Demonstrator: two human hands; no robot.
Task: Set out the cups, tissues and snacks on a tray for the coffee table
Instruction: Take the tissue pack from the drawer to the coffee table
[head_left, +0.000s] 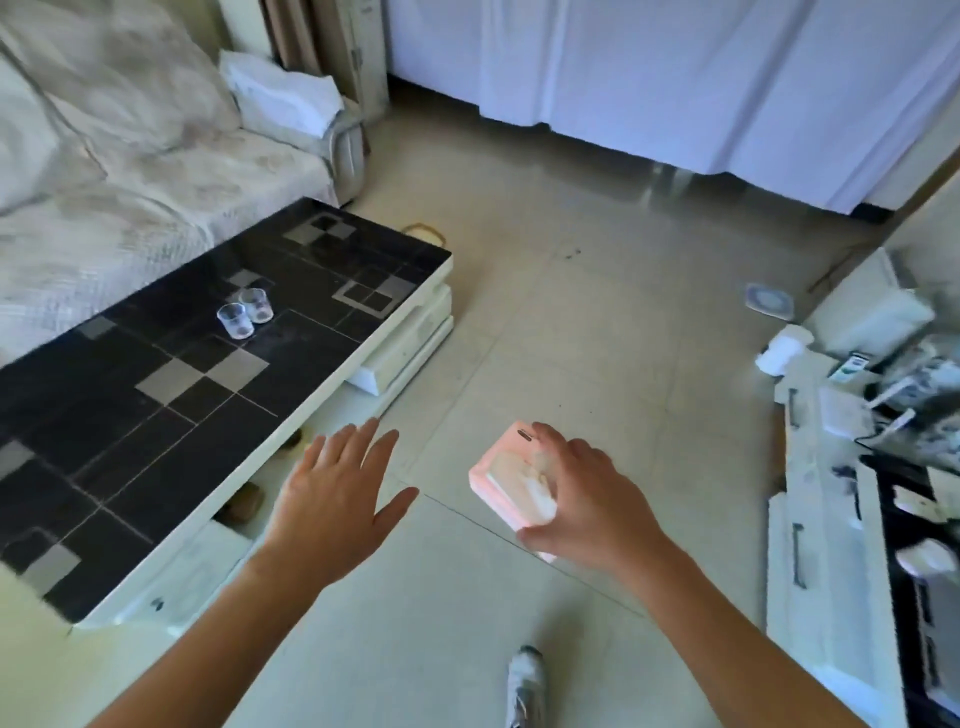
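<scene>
A: Right hand (582, 499) is closed around a pink pack of tissues (511, 486), fingers over the top, thumb under the near edge. It's carried in the air over the tile floor (597, 322), well clear of the table.

B: And the other hand?

A: My left hand (337, 488) is spread flat, fingers apart, holding nothing, hovering just beside the near edge of the coffee table (171, 374).

B: Cups?

A: Two clear cups (244, 312) upright on the black-tiled tabletop, touching or nearly so, toward the sofa (130, 156) side. Both look empty; I see only a faint sheen at the bottoms, and blur stops me saying more.

B: The pack, open or sealed?

A: Cannot tell. There's a pale panel on its upper face and a small dark slot near the far corner.

B: Anything on the right?

A: A low white cabinet (831, 545) with blurred clutter on top.
</scene>
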